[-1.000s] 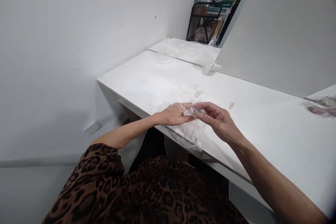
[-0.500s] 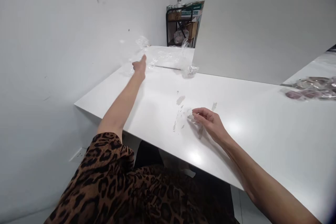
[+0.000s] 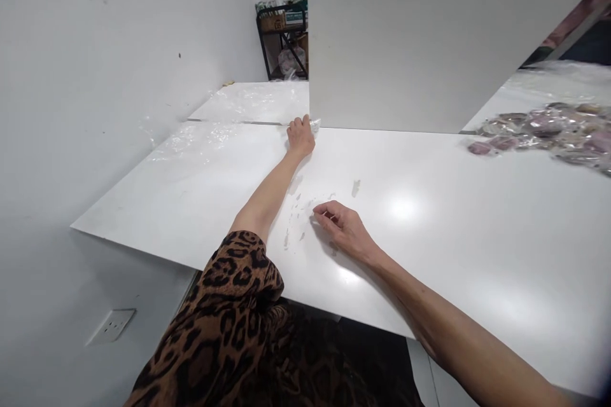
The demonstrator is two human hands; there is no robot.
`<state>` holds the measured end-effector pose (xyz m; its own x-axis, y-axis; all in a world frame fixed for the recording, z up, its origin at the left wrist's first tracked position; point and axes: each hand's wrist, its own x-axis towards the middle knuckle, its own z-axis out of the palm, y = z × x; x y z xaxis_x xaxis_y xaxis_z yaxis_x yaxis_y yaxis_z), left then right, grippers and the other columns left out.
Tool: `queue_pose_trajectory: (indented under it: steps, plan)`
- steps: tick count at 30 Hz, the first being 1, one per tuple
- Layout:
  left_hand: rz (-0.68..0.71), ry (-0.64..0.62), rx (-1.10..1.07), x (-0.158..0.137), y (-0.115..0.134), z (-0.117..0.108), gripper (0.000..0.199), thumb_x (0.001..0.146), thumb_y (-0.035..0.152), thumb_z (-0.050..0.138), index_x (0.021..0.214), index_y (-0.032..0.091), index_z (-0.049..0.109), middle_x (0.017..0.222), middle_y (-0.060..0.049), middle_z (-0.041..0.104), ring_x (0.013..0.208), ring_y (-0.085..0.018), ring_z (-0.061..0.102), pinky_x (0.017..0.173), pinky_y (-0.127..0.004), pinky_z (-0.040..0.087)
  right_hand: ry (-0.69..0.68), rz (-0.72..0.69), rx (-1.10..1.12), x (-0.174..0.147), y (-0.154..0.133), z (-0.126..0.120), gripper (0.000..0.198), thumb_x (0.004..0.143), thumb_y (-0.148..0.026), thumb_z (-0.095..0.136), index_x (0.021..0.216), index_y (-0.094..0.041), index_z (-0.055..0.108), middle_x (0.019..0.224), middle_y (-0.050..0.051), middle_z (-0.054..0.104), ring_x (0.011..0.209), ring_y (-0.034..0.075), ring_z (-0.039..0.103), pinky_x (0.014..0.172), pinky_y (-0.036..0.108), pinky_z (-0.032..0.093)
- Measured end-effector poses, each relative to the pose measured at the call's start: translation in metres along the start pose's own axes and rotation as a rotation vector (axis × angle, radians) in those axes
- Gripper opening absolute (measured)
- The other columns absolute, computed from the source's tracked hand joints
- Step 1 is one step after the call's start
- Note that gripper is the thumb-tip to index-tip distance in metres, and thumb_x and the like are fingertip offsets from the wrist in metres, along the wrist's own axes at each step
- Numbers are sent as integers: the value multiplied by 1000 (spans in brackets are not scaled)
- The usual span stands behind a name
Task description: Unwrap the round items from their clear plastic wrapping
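My left hand (image 3: 300, 135) reaches to the back edge of the white table (image 3: 429, 254), beside the upright panel's lower corner. Its fingers are curled round a crumpled clear plastic bag (image 3: 315, 126), which mostly hides behind the hand. Nearer to me, my right hand (image 3: 344, 227) hovers just over the tabletop, thumb and fingertips pinched together. Whatever may be between those fingertips is too small to make out. Greyish patches (image 3: 296, 206) mark the surface around it, and another grey mark (image 3: 356, 187) lies beyond it.
A tall grey-white panel (image 3: 391, 38) stands along the table's back edge. Clear plastic film (image 3: 195, 143) is spread at the left. Several plastic-wrapped pinkish and brown items (image 3: 544, 130) lie at the right. A black shelf rack (image 3: 281, 32) stands behind; the wall (image 3: 95, 108) borders the left.
My left hand has swung right from the plastic film to the small bag by the panel and closed on it. The view has turned right; my right hand stays pinched over the table.
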<state>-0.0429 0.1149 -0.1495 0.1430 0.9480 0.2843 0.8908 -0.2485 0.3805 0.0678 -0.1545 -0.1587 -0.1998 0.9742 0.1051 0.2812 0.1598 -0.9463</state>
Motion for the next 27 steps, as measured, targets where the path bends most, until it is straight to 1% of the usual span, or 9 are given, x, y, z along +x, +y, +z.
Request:
queue_pose_trajectory:
  steps: [4,6,10,13,16,18,23,25,27]
  plan:
    - [6,113,18,-26,-3,9,37,88,10,64,123,21,65,139,-18,56,136,-35,49,114,-50,40,112,17,68,11,13,-8,22,90,-41,60,93,-21,68,89,5,69,76,19,59,74,37,50]
    - [83,141,-27,-49,-6,10,34,84,8,67,115,23,66,143,-15,55,136,-34,50,113,-49,42,252,31,132,20,22,-14,31,86,-49,65,99,-21,68,96,6,70,81,19,60,78,39,51]
    - [396,81,-128,-107,-5,5,34,83,8,66,114,21,68,152,-15,53,139,-32,52,114,-47,46,594,85,289,38,33,-29,62,70,-61,81,116,-24,61,127,9,65,101,22,60,81,37,52]
    - [612,74,-158,-150,0,-1,27,91,12,59,115,20,70,152,-15,56,139,-31,55,109,-47,51,573,87,485,43,30,-36,78,57,-57,93,120,-28,57,123,4,67,100,20,62,77,32,53]
    - [728,114,-150,-181,3,-9,25,100,18,51,114,21,72,146,-14,61,134,-29,60,106,-46,53,469,89,644,40,21,-39,70,50,-53,98,103,-25,60,90,-3,68,79,14,62,66,26,50]
    - [744,159,-129,-192,1,-14,25,103,21,51,113,22,73,143,-14,64,132,-28,62,106,-47,54,453,103,703,37,18,-40,61,50,-50,100,88,-22,61,76,-5,64,68,12,58,59,24,47]
    - [602,266,-79,-205,-10,-26,16,101,24,57,105,20,72,150,-17,58,136,-31,58,106,-48,52,540,130,934,39,16,-43,33,67,-24,93,77,-20,62,71,-4,68,65,10,62,59,23,53]
    - [572,237,-102,-206,-13,-29,18,98,35,65,104,19,71,151,-19,56,137,-32,56,107,-49,49,605,182,1019,42,18,-45,21,75,-15,84,75,-19,63,71,-3,69,66,11,66,61,23,57]
    - [567,145,-180,-205,-14,-32,35,93,52,71,100,18,70,145,-19,59,131,-33,59,107,-50,48,669,216,1061,45,20,-48,19,78,-9,77,73,-19,62,68,-3,68,64,11,66,59,22,58]
